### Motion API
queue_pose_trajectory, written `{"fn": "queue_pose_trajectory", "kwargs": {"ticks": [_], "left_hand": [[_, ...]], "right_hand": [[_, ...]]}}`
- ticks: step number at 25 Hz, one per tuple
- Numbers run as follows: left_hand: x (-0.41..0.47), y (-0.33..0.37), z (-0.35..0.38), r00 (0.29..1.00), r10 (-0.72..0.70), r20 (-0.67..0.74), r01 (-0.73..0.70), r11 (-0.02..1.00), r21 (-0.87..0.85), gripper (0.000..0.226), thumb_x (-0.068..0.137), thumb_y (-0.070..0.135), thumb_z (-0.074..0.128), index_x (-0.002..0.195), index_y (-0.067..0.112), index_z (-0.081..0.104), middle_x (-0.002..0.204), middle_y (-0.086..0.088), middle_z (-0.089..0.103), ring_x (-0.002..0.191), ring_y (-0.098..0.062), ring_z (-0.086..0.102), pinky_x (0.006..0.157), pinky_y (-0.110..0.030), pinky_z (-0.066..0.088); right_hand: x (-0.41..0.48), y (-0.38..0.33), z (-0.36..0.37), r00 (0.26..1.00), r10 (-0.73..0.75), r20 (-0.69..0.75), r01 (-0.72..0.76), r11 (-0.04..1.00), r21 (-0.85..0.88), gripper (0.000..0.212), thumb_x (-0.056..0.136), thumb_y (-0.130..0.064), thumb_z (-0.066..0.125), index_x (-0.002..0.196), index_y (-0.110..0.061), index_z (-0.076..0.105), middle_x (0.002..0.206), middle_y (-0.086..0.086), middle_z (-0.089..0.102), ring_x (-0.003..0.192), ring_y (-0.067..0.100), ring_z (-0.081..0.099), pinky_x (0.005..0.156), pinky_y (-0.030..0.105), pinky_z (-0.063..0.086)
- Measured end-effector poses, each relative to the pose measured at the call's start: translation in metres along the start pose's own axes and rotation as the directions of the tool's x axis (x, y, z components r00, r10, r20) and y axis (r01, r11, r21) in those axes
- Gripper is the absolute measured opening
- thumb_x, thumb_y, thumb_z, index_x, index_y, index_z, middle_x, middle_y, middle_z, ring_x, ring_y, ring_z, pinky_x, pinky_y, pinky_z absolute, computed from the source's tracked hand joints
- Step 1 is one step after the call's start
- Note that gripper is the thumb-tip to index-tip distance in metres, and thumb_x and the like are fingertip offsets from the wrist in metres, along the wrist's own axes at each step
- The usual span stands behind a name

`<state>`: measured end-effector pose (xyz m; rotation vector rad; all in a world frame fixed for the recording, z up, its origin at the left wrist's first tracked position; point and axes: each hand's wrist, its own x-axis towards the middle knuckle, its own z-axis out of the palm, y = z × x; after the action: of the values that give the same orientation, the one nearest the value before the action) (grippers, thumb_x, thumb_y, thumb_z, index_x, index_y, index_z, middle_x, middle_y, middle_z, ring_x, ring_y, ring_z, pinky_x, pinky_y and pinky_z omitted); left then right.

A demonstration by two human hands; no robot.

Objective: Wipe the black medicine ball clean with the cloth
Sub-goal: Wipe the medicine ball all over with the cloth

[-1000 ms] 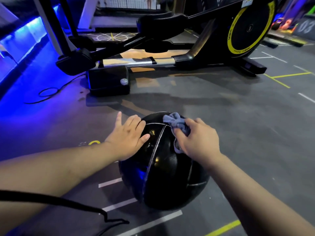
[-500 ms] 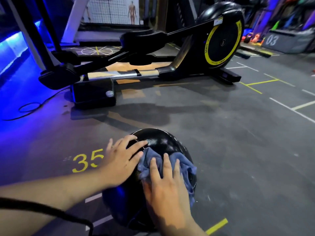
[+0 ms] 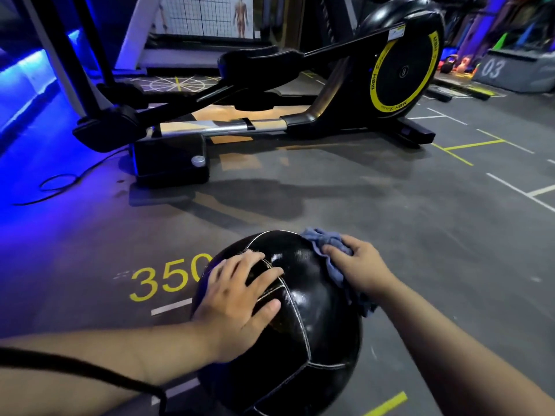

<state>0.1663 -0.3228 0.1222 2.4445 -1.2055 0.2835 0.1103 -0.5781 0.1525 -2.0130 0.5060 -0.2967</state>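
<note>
On the grey gym floor (image 3: 405,223), close in front of the person, the black medicine ball (image 3: 318,298) sits with its pale seams catching the light. The left hand (image 3: 237,298) lies flat on the ball's upper left side, its fingers spread wide and straight across a seam, holding nothing. The right hand (image 3: 360,265) is at the ball's upper right edge, its fingers bent over a bunched blue cloth (image 3: 322,240) and pressing it against the surface. Part of the cloth sticks out beyond the fingertips and another fold trails down the ball's side under the wrist. Just left of the ball, a yellow number 350 (image 3: 168,277) is painted on the floor, its last digit partly hidden by the ball. Farther back stands a black elliptical trainer (image 3: 402,76) with a yellow-ringed flywheel cover. A dark cable (image 3: 60,181) loops on the floor to the left, in blue light. A grey box marked 03 (image 3: 492,69) sits far right.
</note>
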Motion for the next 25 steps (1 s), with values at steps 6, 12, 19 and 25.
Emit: {"fn": "queue_pose_trajectory", "kwargs": {"ticks": [6,12,19,25], "left_hand": [[0.004,-0.027,-0.005,0.990,0.138,0.033,-0.136,0.989,-0.061,0.048,0.096,0.055,0.028,0.135,0.033,0.046,0.142,-0.003,0.044,0.133,-0.023,0.040,0.107,-0.060,0.030],[0.055,-0.108,-0.046,0.949,0.247,0.197,-0.300,0.901,0.314,0.045,0.098,0.041,0.030,0.137,0.033,0.051,0.136,-0.013,0.052,0.127,-0.025,0.051,0.107,-0.070,0.023],[0.036,-0.024,-0.017,0.990,-0.098,0.102,0.100,0.995,-0.016,0.057,0.087,0.061,0.023,0.134,0.039,0.047,0.140,0.013,0.043,0.134,-0.015,0.036,0.114,-0.052,0.024],[0.037,-0.060,-0.023,0.993,-0.099,0.070,0.103,0.994,-0.042,0.048,0.090,0.053,0.027,0.131,0.041,0.049,0.135,0.016,0.046,0.128,-0.010,0.040,0.109,-0.056,0.029]], "right_hand": [[-0.015,0.000,0.003,0.979,0.197,-0.060,-0.196,0.980,0.023,0.012,0.087,-0.031,0.066,0.083,-0.023,0.074,0.081,-0.001,0.077,0.074,0.009,0.065,0.074,0.027,0.052],[-0.088,-0.018,0.050,0.946,0.058,-0.320,-0.116,0.979,-0.168,0.006,0.084,-0.040,0.062,0.078,-0.040,0.064,0.071,-0.012,0.068,0.073,0.006,0.065,0.064,0.024,0.046],[-0.113,0.007,0.088,0.930,-0.201,-0.306,0.163,0.976,-0.146,0.034,0.087,-0.039,0.057,0.120,-0.034,0.066,0.151,-0.008,0.045,0.147,0.008,0.028,0.116,0.020,0.028],[-0.114,0.028,0.095,0.324,-0.822,0.469,0.913,0.141,-0.383,0.035,0.098,-0.027,0.055,0.129,-0.016,0.065,0.149,0.013,0.045,0.144,0.037,0.034,0.112,0.056,0.034]]}}
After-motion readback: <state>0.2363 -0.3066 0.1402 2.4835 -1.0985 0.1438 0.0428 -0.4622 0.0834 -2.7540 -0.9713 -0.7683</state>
